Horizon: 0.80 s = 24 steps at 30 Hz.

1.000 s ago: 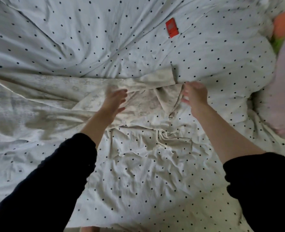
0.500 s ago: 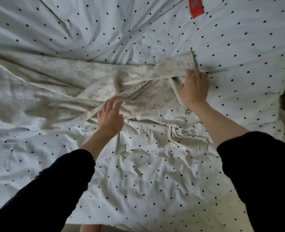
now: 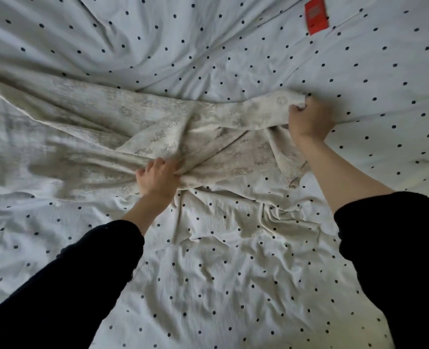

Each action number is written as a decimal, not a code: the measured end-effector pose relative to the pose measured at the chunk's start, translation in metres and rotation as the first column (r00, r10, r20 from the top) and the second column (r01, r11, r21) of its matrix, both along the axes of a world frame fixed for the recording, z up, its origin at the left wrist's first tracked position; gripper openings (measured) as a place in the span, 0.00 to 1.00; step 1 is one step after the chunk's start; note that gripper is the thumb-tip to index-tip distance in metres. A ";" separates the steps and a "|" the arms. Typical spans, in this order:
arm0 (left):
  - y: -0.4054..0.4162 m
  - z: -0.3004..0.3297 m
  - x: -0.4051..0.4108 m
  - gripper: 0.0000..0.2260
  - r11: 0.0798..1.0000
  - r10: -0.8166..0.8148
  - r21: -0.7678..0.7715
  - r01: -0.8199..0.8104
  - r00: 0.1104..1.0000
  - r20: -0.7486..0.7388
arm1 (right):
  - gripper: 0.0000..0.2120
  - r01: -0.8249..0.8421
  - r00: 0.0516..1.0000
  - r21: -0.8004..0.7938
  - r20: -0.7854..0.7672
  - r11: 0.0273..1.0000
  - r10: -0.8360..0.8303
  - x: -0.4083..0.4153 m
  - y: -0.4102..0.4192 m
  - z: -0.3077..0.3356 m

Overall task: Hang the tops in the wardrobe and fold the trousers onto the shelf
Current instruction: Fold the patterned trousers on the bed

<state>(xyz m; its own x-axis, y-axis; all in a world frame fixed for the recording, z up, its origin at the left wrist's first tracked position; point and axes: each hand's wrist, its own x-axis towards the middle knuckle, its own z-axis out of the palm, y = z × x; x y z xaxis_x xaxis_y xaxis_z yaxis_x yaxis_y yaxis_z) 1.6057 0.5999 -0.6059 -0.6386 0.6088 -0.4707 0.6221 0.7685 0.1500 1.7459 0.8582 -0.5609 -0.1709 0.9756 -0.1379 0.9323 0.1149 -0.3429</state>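
Observation:
A cream garment with a faint printed pattern point(image 3: 233, 137), seemingly trousers, lies spread across the bed and runs off to the left. My left hand point(image 3: 158, 178) grips a bunch of its cloth at the near edge, in the middle of the view. Farther right, my right hand point(image 3: 309, 119) grips the garment's far right end, with the fingers curled round the hem. Folds of cloth radiate from both grips. The wardrobe and the shelf are out of view.
The bed is covered by a white duvet with dark dots point(image 3: 208, 273), rumpled in front of me. A small red card or label point(image 3: 316, 15) lies on the duvet at the far right. Black sleeves cover both my forearms.
Both hands have gone from lying flat on the garment to gripping it. My left hand drew back toward me to the near edge, while my right moved up to the far right end.

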 end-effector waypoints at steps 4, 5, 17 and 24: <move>-0.011 0.007 -0.004 0.10 0.985 -0.068 0.162 0.059 0.997 0.048 | 0.10 0.018 0.994 0.093 -0.107 0.996 -0.008 0.009 0.018 0.041; -0.018 0.007 -0.004 0.09 0.976 -0.085 0.205 0.069 0.994 0.070 | 0.10 0.027 0.992 0.103 -0.129 0.994 -0.014 0.010 0.021 0.048; -0.022 0.018 0.022 0.19 0.969 -0.222 0.113 0.219 0.975 0.023 | 0.16 0.273 0.898 -0.247 -0.281 0.930 -0.338 0.041 0.018 0.047; -0.007 0.017 0.053 0.22 0.937 -0.289 0.213 0.277 0.957 0.026 | 0.12 0.330 0.859 -0.250 -0.322 0.910 -0.399 0.088 -0.041 0.011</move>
<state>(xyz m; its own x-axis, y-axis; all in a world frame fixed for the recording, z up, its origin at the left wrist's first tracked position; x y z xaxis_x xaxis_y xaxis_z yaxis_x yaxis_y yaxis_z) 1.6590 0.5927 -0.5888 -0.4021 0.8475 -0.3464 0.7955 0.5107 0.3260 1.8341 0.8170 -0.5498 0.1210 0.9414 -0.3147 0.7038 -0.3050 -0.6416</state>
